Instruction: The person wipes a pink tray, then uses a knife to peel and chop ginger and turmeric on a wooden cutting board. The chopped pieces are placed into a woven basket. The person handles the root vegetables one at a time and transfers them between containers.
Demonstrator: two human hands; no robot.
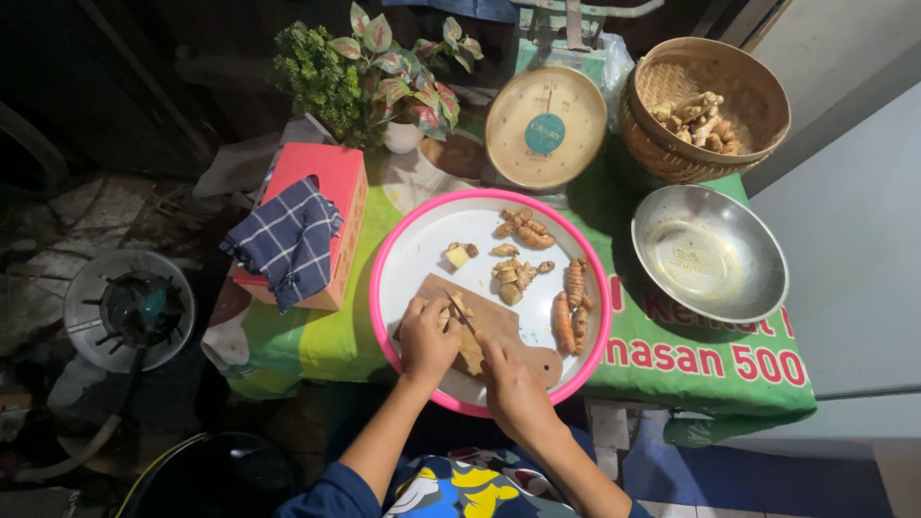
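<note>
A small wooden cutting board [504,326] lies on a round white tray with a pink rim [384,251]. My left hand [425,338] presses a pale root piece [459,307] against the board. My right hand [511,382] grips a knife [470,347] over the same piece. Orange turmeric roots [568,305] and cut ginger pieces [515,251] are scattered over the tray beyond the board.
A metal bowl [710,251] sits right of the tray, a woven basket [705,105] with roots behind it, a dial scale [545,125] at the back centre. A pink box [321,206] with a checked cloth [288,240] stands left, a gas burner [129,309] on the floor.
</note>
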